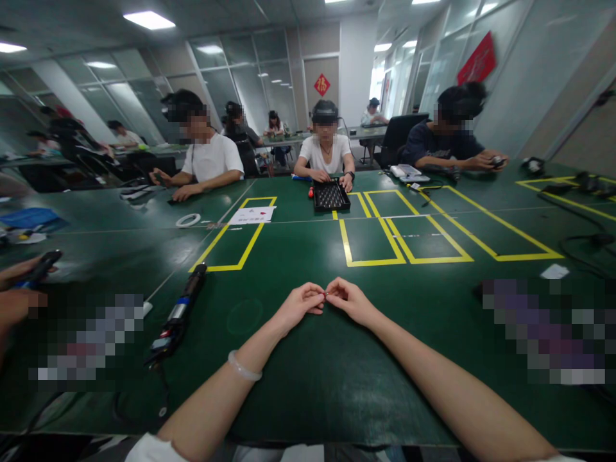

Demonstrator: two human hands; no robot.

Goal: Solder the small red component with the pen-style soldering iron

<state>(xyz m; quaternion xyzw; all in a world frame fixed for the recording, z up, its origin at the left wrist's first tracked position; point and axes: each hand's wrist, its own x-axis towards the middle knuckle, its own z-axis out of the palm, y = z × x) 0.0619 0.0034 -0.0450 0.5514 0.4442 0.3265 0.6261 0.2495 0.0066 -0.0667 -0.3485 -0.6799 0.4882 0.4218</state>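
Pinches tiny reddish obj [326, 294] btwn nearly closed fingertips of L hand [304, 300] & R hand [351, 299], over green tbl [308, 378] w/ yellow tape [376, 262].

- At 12 o'clock from the view's centre, a red diamond-shaped sign [322, 85] on the beige door [312, 68] bears the gold character 福, upright.
- At 2 o'clock, the marks on a larger red hanging [477, 59] on the glass wall are too blurred to read.
- Between 9 and 10 o'clock, the white sheet [251, 216] on the green table [289, 250] carries small print, illegible.
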